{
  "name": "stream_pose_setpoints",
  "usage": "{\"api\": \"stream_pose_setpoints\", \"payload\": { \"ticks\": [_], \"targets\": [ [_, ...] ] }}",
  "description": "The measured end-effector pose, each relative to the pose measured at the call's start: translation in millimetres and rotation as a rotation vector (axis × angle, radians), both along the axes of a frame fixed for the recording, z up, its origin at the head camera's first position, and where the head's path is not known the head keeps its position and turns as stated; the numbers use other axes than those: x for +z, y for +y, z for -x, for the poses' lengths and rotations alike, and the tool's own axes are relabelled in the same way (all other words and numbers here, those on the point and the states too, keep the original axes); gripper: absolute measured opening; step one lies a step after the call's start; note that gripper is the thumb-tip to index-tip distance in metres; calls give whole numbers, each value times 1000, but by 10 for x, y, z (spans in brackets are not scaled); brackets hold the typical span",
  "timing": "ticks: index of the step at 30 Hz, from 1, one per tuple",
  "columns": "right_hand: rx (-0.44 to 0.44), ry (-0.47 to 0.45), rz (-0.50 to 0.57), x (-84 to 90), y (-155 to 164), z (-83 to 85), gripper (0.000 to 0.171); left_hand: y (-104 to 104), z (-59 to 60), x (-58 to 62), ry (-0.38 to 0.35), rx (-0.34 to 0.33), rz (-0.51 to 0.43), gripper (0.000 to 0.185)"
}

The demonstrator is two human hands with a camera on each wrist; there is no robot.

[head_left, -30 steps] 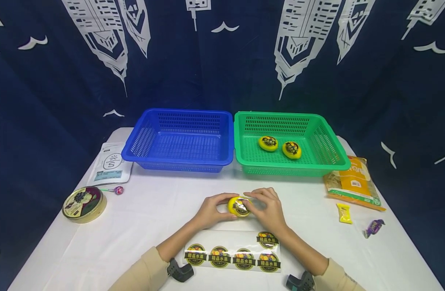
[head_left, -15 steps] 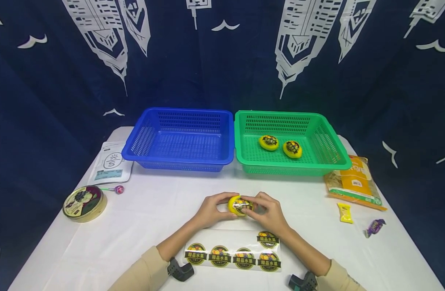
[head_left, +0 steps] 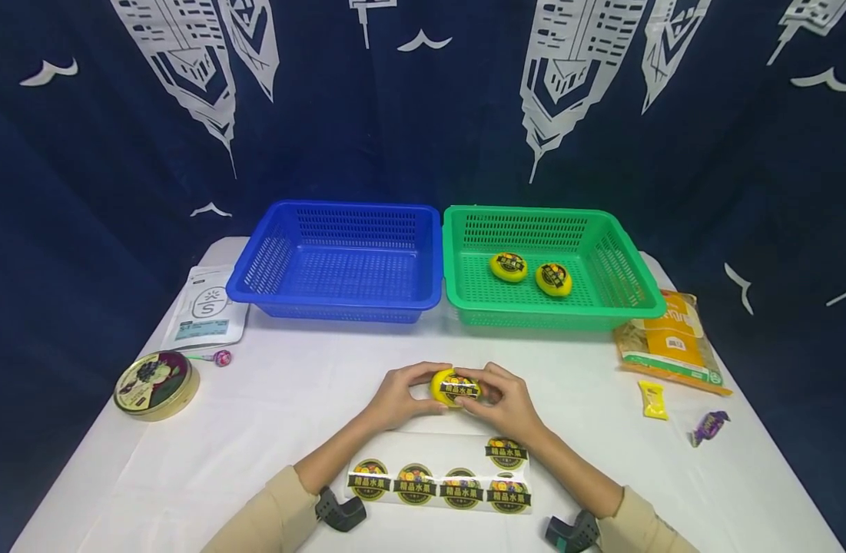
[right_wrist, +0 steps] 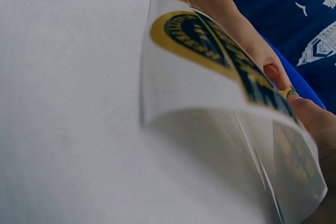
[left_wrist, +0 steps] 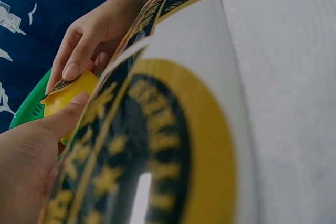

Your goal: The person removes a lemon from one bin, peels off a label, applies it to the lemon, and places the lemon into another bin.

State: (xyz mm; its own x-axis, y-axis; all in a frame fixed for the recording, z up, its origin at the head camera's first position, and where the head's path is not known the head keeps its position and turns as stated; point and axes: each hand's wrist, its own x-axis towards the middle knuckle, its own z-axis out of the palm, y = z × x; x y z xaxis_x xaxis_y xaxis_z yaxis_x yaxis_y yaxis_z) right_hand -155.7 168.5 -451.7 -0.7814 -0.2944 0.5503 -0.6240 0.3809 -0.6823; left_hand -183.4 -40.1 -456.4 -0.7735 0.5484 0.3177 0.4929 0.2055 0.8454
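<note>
A yellow lemon [head_left: 438, 385] is held just above the middle of the table in the head view. Its left side is pinched by the thumb and fingers of my left hand [head_left: 395, 398]. My right hand [head_left: 511, 403] grips the right side, index finger at the top and thumb below. Between them a round black-and-gold fruit sticker [head_left: 459, 389] lies over the lemon's face; in the left wrist view its edge [left_wrist: 59, 86] sticks out from the peel. Nearer to me lies a sheet of stickers [head_left: 429, 449], which blocks much of both wrist views.
A blue basket [head_left: 333, 311] and a green basket [head_left: 533, 316] stand side by side at the back. Two stickered lemons [head_left: 509, 267] lie in the green one. At left are a white pouch [head_left: 208, 307], lollipop [head_left: 222, 358] and round tin [head_left: 153, 384]; at right, an orange bag [head_left: 671, 338] and wrapped candies [head_left: 653, 400].
My right fingers have shifted around the sticker on the lemon, the index finger to its top edge and the thumb to its lower edge. More of the sticker shows now. My left hand stays put.
</note>
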Motion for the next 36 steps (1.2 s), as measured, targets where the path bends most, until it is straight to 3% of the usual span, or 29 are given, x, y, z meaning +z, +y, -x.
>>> {"api": "stream_pose_setpoints", "payload": {
  "ticks": [12, 20, 28, 33, 36],
  "targets": [
    [41, -78, 33, -55, 28, 35, 39, -11, 47, -66, -83, -30, -27, 56],
    [80, -103, 48, -80, 41, 44, 39, 0, 185, -293, -290, 25, 0, 35],
    [110, -59, 56, -72, 30, 41, 39, 21, 203, -302, -306, 26, -23, 34],
    [114, -54, 60, -94, 36, 52, 40, 12, 214, -301, -333, -7, -61, 34],
    [120, -44, 60, -102, 42, 63, 40, 0, 172, -165, -356, -36, -77, 34]
  ]
}}
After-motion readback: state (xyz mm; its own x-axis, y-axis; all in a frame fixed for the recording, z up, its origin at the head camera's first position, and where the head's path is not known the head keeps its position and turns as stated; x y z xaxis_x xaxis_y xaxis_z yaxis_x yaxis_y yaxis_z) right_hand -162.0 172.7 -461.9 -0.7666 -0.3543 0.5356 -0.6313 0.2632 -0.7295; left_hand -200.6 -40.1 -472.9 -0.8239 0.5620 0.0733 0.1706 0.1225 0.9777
